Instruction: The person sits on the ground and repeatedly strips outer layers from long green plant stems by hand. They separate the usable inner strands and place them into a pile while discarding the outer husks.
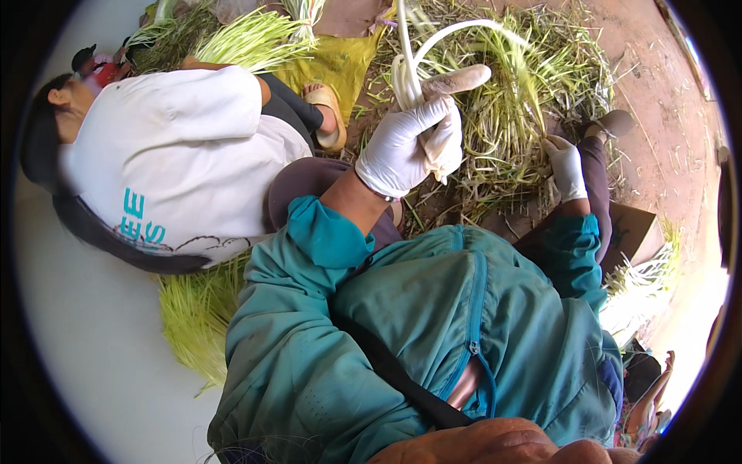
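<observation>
My left hand [414, 142], in a white glove with a soiled finger pointing out to the right, grips a few long white vegetable stalks [407, 75]. One stalk arches over to the right and ends in blurred yellow-green leaves. Lower and to the right, my right hand [565, 165], also gloved in white, pinches the tip of a yellow-green leaf strand [533, 107] that hangs from that side. Beneath both hands spreads a heap of stripped leaves and trimmings [493, 139] on the ground, between my legs.
At my left sits a person in a white shirt [174, 139]. Bundles of yellow-green stalks [249, 40] lie beyond them, near a yellow sack [336, 64]. More green leaves [200, 319] lie behind. A cardboard box [629, 232] and white stalks [637, 290] are at my right.
</observation>
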Tool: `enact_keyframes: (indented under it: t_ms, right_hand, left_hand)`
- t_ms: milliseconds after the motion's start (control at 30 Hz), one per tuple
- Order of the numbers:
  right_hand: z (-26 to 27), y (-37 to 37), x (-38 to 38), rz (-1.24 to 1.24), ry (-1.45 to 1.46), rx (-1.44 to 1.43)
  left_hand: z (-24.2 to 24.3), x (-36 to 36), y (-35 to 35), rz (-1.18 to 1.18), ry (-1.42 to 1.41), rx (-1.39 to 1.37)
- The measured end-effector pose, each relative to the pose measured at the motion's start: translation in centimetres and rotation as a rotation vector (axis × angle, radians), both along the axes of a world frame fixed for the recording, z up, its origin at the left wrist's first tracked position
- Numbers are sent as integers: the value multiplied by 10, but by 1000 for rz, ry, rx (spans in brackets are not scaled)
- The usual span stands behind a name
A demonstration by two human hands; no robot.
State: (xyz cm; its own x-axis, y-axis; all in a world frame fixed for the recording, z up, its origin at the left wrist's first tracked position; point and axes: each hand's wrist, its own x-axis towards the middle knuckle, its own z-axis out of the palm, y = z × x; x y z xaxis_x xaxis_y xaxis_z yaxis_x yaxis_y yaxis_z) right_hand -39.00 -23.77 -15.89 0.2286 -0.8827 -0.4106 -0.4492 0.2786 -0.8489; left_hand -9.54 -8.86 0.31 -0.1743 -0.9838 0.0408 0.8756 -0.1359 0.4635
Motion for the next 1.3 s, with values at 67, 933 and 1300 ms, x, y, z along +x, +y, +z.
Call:
enact_keyframes:
  t_ms: [67,933,1300]
  right_hand:
    - [44,13,12,-46,-272,114]
    - [66,134,72,244,-524,139]
    - [65,100,66,365,-295,166]
  left_hand:
    - [-3,3,7,36,-3,-10]
    - [-69,-31,5,127,-419,631]
    - [-60,-32,2,21,-708,467]
